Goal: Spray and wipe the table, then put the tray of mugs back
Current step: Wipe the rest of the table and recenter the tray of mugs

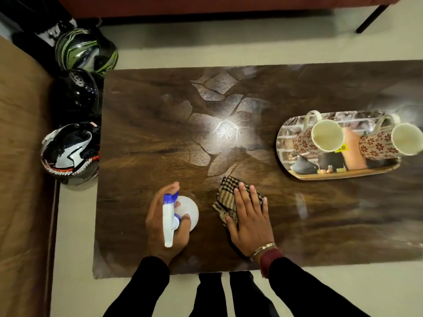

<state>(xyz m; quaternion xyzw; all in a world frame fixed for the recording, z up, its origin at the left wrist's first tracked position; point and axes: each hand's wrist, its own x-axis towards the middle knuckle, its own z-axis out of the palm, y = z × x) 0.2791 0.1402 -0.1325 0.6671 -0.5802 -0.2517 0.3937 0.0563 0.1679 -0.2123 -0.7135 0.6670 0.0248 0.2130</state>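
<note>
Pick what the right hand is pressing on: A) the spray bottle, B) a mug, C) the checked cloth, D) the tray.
C: the right hand lies flat, fingers straight, on the checked cloth; the left hand grips the spray bottle.

two mugs (320, 139) on tray (343, 176), table (148, 133) right side

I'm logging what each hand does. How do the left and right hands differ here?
The left hand grips the spray bottle, fingers curled round it; the right hand lies flat on the checked cloth, fingers straight. The right wrist wears a bangle; the left wrist shows none. Both are over the near edge of the table.
</note>
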